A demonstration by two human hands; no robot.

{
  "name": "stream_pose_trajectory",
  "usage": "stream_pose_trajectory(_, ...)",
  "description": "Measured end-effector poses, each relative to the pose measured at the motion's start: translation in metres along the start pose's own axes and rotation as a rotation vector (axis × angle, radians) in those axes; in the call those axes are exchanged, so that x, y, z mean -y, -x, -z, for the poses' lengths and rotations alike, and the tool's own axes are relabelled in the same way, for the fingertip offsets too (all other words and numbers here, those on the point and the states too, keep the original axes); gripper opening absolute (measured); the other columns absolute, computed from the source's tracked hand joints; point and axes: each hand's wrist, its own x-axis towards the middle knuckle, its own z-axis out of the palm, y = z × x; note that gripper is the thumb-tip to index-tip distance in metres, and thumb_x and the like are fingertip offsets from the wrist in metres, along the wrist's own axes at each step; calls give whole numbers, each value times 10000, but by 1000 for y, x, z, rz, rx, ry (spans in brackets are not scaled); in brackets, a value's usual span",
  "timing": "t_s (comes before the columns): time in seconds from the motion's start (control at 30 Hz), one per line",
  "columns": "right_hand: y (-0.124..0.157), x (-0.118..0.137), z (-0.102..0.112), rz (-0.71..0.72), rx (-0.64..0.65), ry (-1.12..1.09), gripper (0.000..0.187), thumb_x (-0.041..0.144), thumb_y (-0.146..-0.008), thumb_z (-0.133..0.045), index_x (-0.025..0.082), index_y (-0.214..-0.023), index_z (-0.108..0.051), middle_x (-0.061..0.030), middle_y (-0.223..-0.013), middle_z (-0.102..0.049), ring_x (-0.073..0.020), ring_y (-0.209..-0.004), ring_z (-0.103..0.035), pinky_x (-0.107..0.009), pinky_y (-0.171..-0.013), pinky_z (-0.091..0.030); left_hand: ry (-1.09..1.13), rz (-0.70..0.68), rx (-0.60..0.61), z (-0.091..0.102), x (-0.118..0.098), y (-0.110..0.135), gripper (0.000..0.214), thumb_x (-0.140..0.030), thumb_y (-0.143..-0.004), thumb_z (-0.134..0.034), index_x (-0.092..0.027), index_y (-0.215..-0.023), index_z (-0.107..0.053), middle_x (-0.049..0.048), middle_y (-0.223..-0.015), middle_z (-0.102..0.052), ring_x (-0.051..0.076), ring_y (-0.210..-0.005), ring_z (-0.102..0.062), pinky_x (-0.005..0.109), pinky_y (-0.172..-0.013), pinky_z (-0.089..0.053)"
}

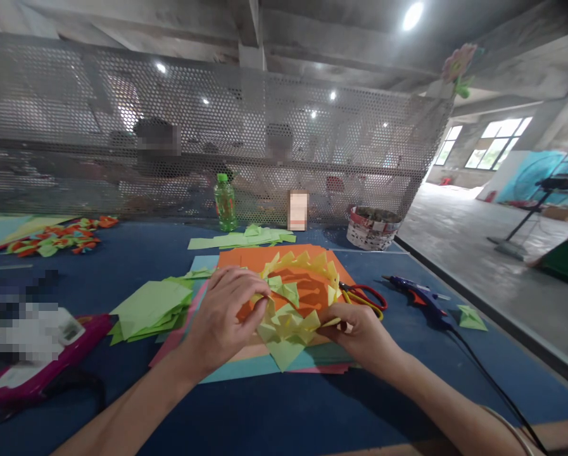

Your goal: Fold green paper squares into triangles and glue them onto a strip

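Observation:
A ring of yellow folded paper point(307, 322), pointed along its edge like a crown, lies over a stack of coloured paper sheets point(236, 259) with orange on top. My left hand point(229, 310) pinches the ring's left side between thumb and fingers. At its front right, my right hand point(359, 326) grips the yellow paper, fingers closed. A light green folded piece point(284, 289) sits inside the ring, near my left fingertips. Red-and-yellow-handled scissors point(366, 297) lie just beyond my right hand, their blades partly hidden.
A blue glue gun point(421, 297) with a trailing cord rests at right, near a green folded piece point(471, 318). Green paper squares point(155, 304) are stacked at left. Behind stand a green bottle point(225, 206), a paper-covered basket point(373, 229) and a perforated metal screen point(312, 126).

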Motion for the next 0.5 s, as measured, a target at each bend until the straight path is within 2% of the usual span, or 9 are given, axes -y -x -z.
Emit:
stream_pose_trajectory(0.1, -1, 2, 5, 38, -107, -1, 83, 214, -867, -668, 238, -822, -734, -14, -821, -754, -176, -737, -682, -269, -658, -505, 4, 13, -39, 2, -2, 1, 197, -102, -956, -552, -235, -1098, -579, 49, -1110, -685, 229, -1096, -608, 451, -1001, -425)
stream_pose_trajectory(0.17, -2, 4, 11, 51, -197, -3, 97, 231, -883, -647, 234, -831, -729, -35, -873, -766, -199, -806, -710, -293, -722, -537, -1, 51, -103, 4, -4, 1, 327, -128, -952, -578, -216, -1264, -529, 106, -1299, -616, 262, -1239, -552, 471, -1062, -410)
stream_pose_trajectory(0.23, -4, 4, 19, 49, -281, -1, 106, 262, -893, -646, 230, -838, -732, -46, -880, -770, -212, -815, -722, -310, -744, -557, -10, 88, -170, 4, -5, 1, 442, -148, -947, -590, -196, -1366, -459, 144, -1403, -536, 286, -1321, -494, 486, -1110, -386)
stream_pose_trajectory(0.33, -9, 0, 37, 18, -395, -5, 112, 315, -873, -687, 223, -869, -750, -47, -869, -780, -219, -775, -740, -312, -717, -586, -18, 116, -196, 2, -6, 1, 437, -139, -949, -566, -212, -1365, -452, 131, -1393, -531, 285, -1322, -490, 484, -1120, -390)
stream_pose_trajectory(0.5, -26, -13, 80, -52, -595, 76, 237, 428, -815, -744, 203, -888, -766, -65, -871, -798, -237, -744, -750, -318, -670, -604, -7, 152, -129, -3, -5, 5, 384, -146, -974, -504, -243, -1341, -451, 110, -1328, -556, 279, -1289, -508, 472, -1087, -423)
